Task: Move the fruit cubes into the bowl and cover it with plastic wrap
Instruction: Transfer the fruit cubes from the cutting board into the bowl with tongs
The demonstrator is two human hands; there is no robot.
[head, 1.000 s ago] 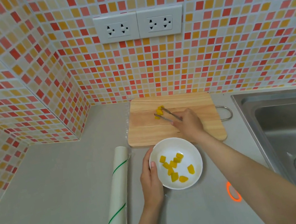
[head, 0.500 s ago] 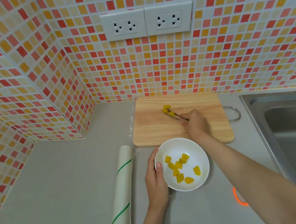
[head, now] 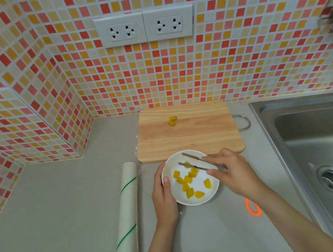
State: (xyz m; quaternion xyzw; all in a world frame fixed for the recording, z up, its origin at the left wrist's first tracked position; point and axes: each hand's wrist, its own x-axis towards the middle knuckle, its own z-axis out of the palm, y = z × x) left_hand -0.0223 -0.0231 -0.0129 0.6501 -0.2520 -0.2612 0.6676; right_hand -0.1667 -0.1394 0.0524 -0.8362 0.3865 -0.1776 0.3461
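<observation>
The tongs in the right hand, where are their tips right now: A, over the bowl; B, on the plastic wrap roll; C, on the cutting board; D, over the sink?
A: the tongs held by the right hand have their open tips over the white bowl, above the yellow cubes.

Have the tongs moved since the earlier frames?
Yes. The tongs, in the right hand, came off the cutting board toward the person, now over the bowl.

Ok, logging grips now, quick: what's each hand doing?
Left hand: closed around the bowl rim.
Right hand: holding the tongs, over the bowl.
</observation>
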